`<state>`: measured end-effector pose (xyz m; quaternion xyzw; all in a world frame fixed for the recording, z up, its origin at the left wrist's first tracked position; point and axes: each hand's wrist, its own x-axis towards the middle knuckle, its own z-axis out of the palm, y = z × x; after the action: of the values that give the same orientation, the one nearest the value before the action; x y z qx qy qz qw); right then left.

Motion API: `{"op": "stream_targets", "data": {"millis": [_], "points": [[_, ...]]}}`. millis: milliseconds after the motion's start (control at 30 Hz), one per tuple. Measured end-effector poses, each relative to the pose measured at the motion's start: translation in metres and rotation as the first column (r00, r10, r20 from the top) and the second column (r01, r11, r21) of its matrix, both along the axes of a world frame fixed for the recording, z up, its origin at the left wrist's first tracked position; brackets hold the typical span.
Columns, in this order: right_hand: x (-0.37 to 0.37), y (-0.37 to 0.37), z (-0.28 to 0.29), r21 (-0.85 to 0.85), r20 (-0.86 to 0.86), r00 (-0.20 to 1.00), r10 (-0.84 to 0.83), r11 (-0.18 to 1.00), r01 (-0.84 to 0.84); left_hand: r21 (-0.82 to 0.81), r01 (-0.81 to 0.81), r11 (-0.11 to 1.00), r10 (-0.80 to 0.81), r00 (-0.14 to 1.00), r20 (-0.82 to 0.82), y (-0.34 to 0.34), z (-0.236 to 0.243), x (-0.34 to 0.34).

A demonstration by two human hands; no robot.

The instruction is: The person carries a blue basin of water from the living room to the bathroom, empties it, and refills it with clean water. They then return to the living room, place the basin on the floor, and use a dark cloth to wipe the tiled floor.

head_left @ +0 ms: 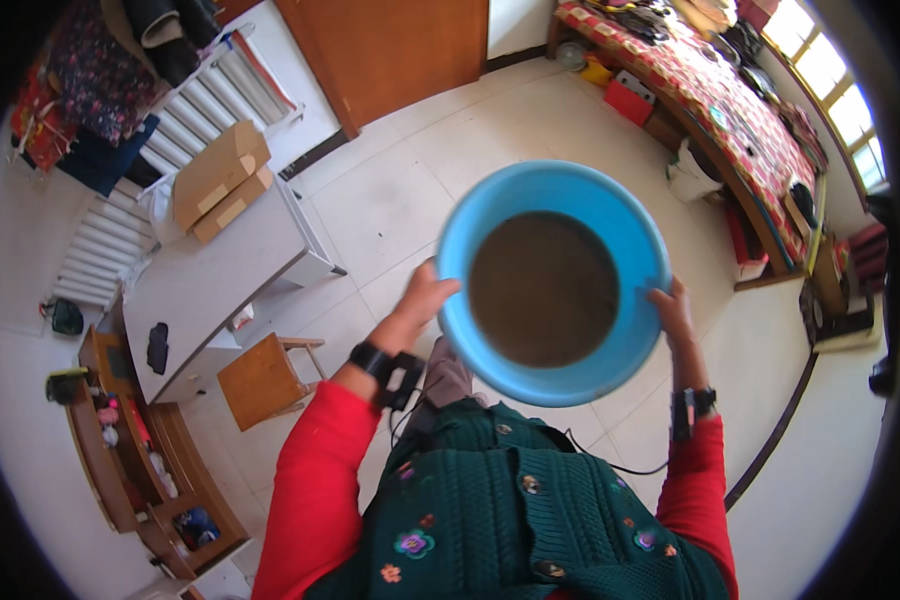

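Observation:
In front of my body I hold up a round blue basin (553,384) with murky brown water (543,290) in its bottom. My left hand (427,297) grips the basin's left rim, with the thumb over the edge. On the opposite side, my right hand (674,309) is closed on the right rim, its thumb also on the edge. The fingers of both hands are partly hidden under the basin wall. The basin hangs above the tiled floor and touches nothing but my hands.
To the left stand a grey desk (220,270) with a cardboard box (220,180) and a wooden stool (262,380). A wooden door (400,50) is ahead. At the far right are a bed (710,95) with a checked cover and a white bucket (692,176).

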<state>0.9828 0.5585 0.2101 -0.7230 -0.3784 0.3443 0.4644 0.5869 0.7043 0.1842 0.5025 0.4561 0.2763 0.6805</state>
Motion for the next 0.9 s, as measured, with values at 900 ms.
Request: {"op": "stream_targets", "data": {"millis": [900], "points": [[0.241, 0.33, -0.021, -0.154, -0.043, 0.912, -0.408, 0.905, 0.398, 0.153, 0.466, 0.871, -0.378, 0.837, -0.397, 0.49, 0.001, 0.338]]}}
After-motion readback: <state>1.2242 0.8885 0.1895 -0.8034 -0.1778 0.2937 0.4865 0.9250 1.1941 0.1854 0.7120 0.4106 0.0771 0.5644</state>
